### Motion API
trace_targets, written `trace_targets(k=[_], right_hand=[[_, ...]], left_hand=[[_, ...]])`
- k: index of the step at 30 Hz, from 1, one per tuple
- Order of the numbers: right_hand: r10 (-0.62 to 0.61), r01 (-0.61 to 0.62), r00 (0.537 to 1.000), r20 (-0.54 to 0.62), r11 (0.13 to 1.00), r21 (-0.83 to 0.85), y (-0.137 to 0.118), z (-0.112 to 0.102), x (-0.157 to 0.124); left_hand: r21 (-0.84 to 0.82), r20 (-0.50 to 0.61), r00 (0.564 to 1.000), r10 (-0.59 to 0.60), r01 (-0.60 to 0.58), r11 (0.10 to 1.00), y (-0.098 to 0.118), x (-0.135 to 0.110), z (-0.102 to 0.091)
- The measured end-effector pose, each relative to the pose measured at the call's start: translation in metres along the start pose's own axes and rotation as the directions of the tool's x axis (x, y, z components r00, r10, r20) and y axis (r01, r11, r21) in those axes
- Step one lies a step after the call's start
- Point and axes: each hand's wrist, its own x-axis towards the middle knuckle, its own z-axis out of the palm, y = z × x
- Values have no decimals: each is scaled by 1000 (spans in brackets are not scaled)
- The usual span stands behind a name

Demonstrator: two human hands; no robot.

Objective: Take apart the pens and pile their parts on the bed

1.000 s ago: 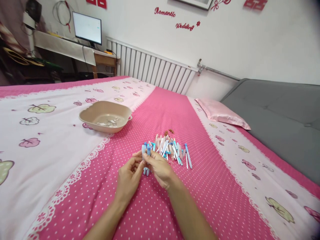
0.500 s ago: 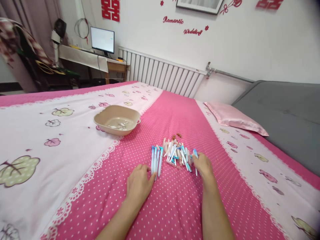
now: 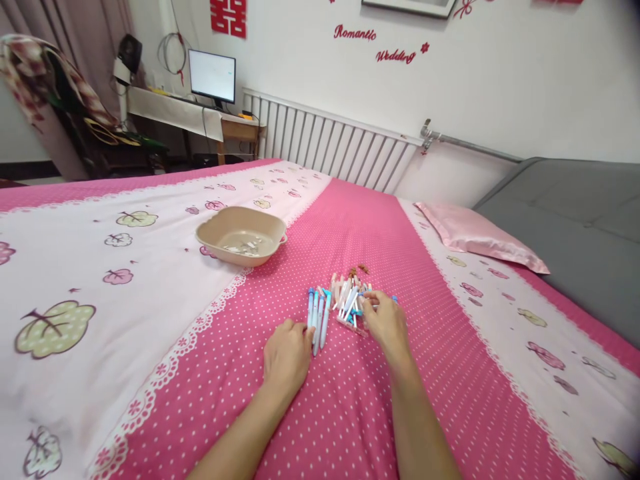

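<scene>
A heap of blue, white and pink pen parts (image 3: 349, 299) lies on the pink dotted bedspread (image 3: 350, 413). Three blue pens (image 3: 319, 316) lie side by side just left of the heap. My left hand (image 3: 287, 359) rests flat on the bedspread, fingertips touching the lower ends of those pens. My right hand (image 3: 385, 323) is over the right side of the heap, fingers curled into the parts; whether it grips one is hidden. A few small brown bits (image 3: 359, 270) lie beyond the heap.
A beige basin (image 3: 241, 235) holding several small pale pieces stands to the far left on the bed. A pink pillow (image 3: 475, 235) and grey sofa (image 3: 580, 220) are at the right. A radiator (image 3: 330, 143) and a desk with a monitor (image 3: 212, 76) stand behind.
A second ago both hands held blue pens together above the bed. The pens now lie in a row by my left hand, and my right hand has moved into the heap.
</scene>
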Motion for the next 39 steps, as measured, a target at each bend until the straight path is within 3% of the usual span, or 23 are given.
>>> trace_targets(k=[3,6,10,13,16,21,24,28,33,36,39], right_hand=[[-50,43,994,97,997,69,-12,12,-8],[-106,75,967,229,987,140,-21,24,-16],[-177,119,952,248,966,231,-27,33,-23],[-148,51,961,236,926,375,-30,36,-24],[-82,-87,961,263,814,574,-34,35,-24],[-90,-208,949,302,542,814,-43,28,-23],[-38,-270,946,321,454,849,-44,23,-21],[1,-301,945,327,390,870,-41,20,-17],[-36,-295,944,328,358,886,-41,17,-18],[-65,-300,937,344,354,886,-42,16,-19],[-67,-298,938,341,348,889,-43,16,-19]], left_hand=[[-4,-40,998,37,-38,999,0,4,5],[-85,-50,998,-23,19,996,-1,8,7],[-190,-30,993,-111,103,976,-2,10,6],[-335,-24,993,-118,104,936,-4,9,5],[-509,-71,997,-36,-5,861,-7,6,6],[-605,-156,986,52,-137,784,-5,3,1],[-639,-179,984,17,-129,758,-2,1,-4],[-606,-228,973,-31,-117,787,-1,-2,-10],[-606,-152,988,-40,-61,793,-2,-3,-14],[-660,-102,990,-97,5,751,-3,-4,-15],[-713,-129,986,-102,-21,701,-2,-4,-15]])
